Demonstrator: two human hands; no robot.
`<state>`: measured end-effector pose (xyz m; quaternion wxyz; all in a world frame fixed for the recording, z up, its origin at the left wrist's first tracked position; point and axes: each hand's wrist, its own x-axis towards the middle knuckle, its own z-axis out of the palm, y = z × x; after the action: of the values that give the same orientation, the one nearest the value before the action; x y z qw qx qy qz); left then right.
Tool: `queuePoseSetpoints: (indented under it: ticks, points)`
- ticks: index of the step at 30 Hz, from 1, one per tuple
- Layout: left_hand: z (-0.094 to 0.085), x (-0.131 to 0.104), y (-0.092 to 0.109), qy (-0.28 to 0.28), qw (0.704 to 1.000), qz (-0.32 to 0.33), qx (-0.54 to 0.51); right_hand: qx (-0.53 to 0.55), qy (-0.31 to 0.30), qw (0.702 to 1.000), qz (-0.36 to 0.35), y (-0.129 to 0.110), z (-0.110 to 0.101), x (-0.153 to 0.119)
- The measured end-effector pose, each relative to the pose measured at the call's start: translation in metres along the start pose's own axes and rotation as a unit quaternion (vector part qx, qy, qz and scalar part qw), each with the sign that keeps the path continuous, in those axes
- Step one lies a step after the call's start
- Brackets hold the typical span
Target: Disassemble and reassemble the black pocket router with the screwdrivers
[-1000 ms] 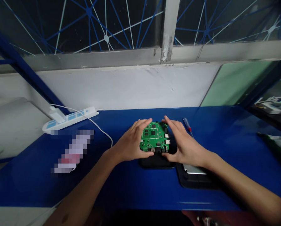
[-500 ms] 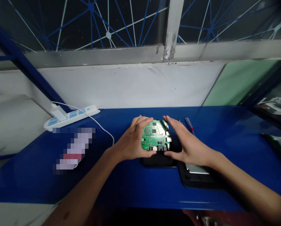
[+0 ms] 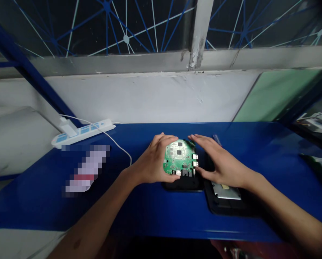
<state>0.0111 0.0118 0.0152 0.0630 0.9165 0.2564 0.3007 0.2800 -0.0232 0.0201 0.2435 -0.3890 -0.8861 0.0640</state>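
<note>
Across the lower frame, the blue table [image 3: 150,216] bears everything. The left hand [image 3: 151,162] pinches the board between thumb and fingers; the right hand [image 3: 225,167] curves around its right side, thumb and fingers apart, contact unclear. Lower right, a black tray [image 3: 217,208] holds a metal plate [image 3: 229,193]. At centre, the green circuit board [image 3: 174,154] is exposed above a black shell [image 3: 182,186], its seating unclear.

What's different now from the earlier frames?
The right hand has shifted right: its thumb has moved from the circuit board's near edge to its right side. That hand now hides more of the screwdriver, and a yellow patch shows on the silver plate. Whether it touches the board is unclear. The left hand still grips the board over the black tray.
</note>
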Motion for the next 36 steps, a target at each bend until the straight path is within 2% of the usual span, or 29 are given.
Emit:
queuePoseSetpoints:
  ticks: [5, 8, 17, 24, 29, 32, 36]
  points:
    - [-0.001, 0.001, 0.003, -0.011, 1.0, -0.002, -0.013, 0.013, -0.002, 1.0, -0.021, 0.0, 0.002, 0.0]
    - [-0.001, 0.0, 0.004, -0.026, 1.0, -0.009, -0.015, 0.022, -0.007, 1.0, -0.008, 0.0, 0.002, 0.0]
    - [-0.009, 0.0, 0.007, -0.146, 0.985, -0.093, -0.023, 0.105, -0.015, 0.993, 0.055, 0.0, 0.001, -0.001]
    - [-0.011, -0.001, 0.012, -0.22, 0.962, -0.161, -0.02, 0.097, -0.018, 0.994, 0.056, 0.001, 0.001, -0.001]
    - [-0.01, -0.003, 0.014, -0.26, 0.95, -0.171, -0.014, 0.108, -0.036, 0.992, 0.051, 0.002, 0.001, -0.003]
    - [-0.01, -0.004, 0.014, -0.271, 0.946, -0.175, -0.015, 0.112, -0.047, 0.991, 0.055, 0.003, 0.001, -0.003]
    - [-0.01, -0.005, 0.012, -0.243, 0.957, -0.159, -0.004, 0.12, -0.058, 0.99, 0.055, 0.003, -0.001, -0.003]
